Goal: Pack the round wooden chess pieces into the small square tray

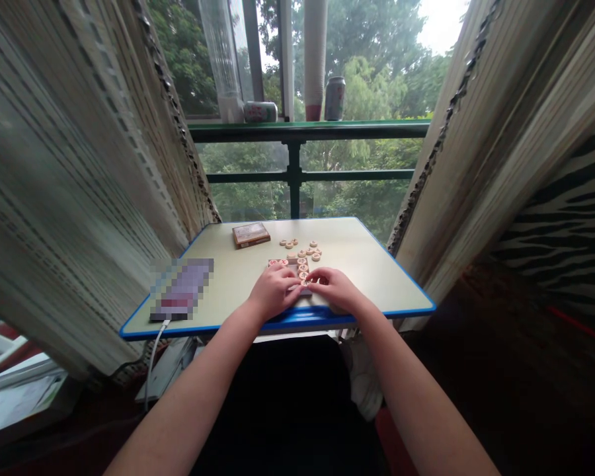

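Note:
My left hand (pixel 274 291) reaches over an open box (pixel 306 293) near the table's front edge and covers part of it. Round wooden pieces with characters (pixel 303 268) stand in a column along the box's right side, and a few red-marked ones (pixel 283 262) show at its back left. My right hand (pixel 333 288) is at the box's right side, thumb and fingertips close together at the lowest piece (pixel 304 283). My left fingertips touch the same area. Whether either hand grips that piece is too small to tell. Loose round pieces (pixel 310 251) lie behind the box.
A flat brown box (pixel 251 234) lies at the table's back left. A blurred phone-like device (pixel 183 291) with a white cable (pixel 155 350) is on the left. Cans (pixel 334 99) and stacked cups (pixel 315 59) stand on the green railing (pixel 377 129). Curtains (pixel 456 132) hang on both sides.

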{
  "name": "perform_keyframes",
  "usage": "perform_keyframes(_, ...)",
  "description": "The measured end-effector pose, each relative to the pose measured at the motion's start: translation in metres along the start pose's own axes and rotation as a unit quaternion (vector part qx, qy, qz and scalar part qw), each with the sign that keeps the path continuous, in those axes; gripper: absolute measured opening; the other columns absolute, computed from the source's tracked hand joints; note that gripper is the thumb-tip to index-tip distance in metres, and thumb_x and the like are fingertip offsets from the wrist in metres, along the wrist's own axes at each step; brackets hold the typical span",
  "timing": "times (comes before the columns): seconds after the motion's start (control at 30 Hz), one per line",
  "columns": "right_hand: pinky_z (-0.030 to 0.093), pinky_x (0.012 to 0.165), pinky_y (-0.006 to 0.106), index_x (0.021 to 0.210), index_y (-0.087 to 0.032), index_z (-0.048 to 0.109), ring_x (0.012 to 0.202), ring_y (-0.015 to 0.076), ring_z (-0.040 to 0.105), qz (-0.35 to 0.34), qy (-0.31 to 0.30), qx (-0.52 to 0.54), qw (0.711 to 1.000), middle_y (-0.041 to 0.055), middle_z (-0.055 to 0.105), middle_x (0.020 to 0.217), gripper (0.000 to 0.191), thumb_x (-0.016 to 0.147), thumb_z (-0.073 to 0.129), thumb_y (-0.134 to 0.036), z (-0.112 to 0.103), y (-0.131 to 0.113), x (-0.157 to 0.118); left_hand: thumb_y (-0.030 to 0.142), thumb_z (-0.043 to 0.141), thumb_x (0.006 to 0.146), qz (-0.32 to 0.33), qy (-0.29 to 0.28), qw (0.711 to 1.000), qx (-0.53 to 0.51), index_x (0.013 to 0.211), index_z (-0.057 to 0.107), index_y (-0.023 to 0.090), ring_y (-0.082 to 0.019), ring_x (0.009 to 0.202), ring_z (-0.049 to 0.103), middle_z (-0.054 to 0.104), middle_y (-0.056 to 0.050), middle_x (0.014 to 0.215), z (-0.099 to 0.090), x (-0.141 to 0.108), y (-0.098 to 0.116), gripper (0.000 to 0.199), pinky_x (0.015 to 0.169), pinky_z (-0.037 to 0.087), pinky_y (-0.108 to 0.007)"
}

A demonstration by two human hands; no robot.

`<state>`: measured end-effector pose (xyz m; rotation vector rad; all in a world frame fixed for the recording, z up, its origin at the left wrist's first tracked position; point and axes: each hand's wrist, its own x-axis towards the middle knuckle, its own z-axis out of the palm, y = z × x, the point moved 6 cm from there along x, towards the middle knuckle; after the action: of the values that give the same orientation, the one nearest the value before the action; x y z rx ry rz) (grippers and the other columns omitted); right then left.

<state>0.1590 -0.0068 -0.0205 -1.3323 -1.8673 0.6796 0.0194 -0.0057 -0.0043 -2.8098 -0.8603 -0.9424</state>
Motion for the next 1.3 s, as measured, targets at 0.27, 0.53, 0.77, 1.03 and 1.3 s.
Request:
perform_keyframes(0.27, 0.040, 0.059, 0.024, 0.087, -0.015, 0.070, 0.061, 0.0110, 0.051, 0.007, -0.008, -0.013, 1.000, 0.0009, 0.063, 0.069, 0.022, 0.072, 0.062, -0.030, 0.001, 0.003, 0.001, 0.032, 0.047, 0.085, -0.003, -0.020, 1.000, 0.003, 0.082, 0.073, 0.020, -0.021, 0.082, 0.050, 0.065, -0.007, 0.080, 0.002, 0.000, 0.002, 0.028, 0.082, 0.039, -0.038)
perform_keyframes(0.53, 0.040, 0.058, 0.023, 0.085, -0.015, 0.072, 0.061, 0.0109, 0.052, -0.001, 0.007, -0.025, 1.000, 0.0027, 0.066, 0.071, 0.020, 0.074, 0.061, -0.028, -0.001, 0.000, -0.001, 0.034, 0.046, 0.086, -0.013, -0.030, 0.999, 0.044, 0.071, 0.072, 0.021, -0.022, 0.084, 0.049, 0.067, -0.005, 0.077, 0.002, 0.000, 0.002, 0.033, 0.083, 0.037, -0.040)
perform_keyframes(0.77, 0.041, 0.062, 0.023, 0.081, -0.015, 0.073, 0.066, 0.0121, 0.056, -0.055, 0.021, -0.052, 0.997, 0.0043, 0.067, 0.074, 0.017, 0.076, 0.060, -0.025, -0.001, -0.006, -0.003, 0.033, 0.045, 0.086, -0.020, -0.035, 0.998, 0.056, 0.071, 0.072, 0.022, -0.021, 0.084, 0.050, 0.067, -0.004, 0.078, 0.003, 0.000, 0.002, 0.033, 0.083, 0.037, -0.040)
perform_keyframes(1.03, 0.035, 0.059, 0.023, 0.071, -0.017, 0.071, 0.059, 0.0106, 0.048, -0.133, 0.038, -0.187, 0.973, 0.0020, 0.060, 0.062, 0.019, 0.080, 0.055, -0.022, 0.005, -0.020, -0.010, 0.034, 0.047, 0.085, -0.019, -0.029, 0.998, 0.051, 0.070, 0.072, 0.021, -0.021, 0.082, 0.050, 0.067, -0.005, 0.076, 0.002, 0.000, 0.001, 0.032, 0.081, 0.037, -0.040)
perform_keyframes(1.3, 0.033, 0.057, 0.021, 0.075, -0.017, 0.070, 0.056, 0.0095, 0.047, -0.120, 0.030, -0.169, 0.978, 0.0008, 0.061, 0.062, 0.017, 0.080, 0.054, -0.023, 0.004, -0.020, -0.011, 0.032, 0.048, 0.083, -0.017, -0.017, 0.998, 0.050, 0.070, 0.072, 0.021, -0.021, 0.081, 0.051, 0.067, -0.006, 0.074, 0.001, 0.000, 0.001, 0.030, 0.080, 0.037, -0.040)
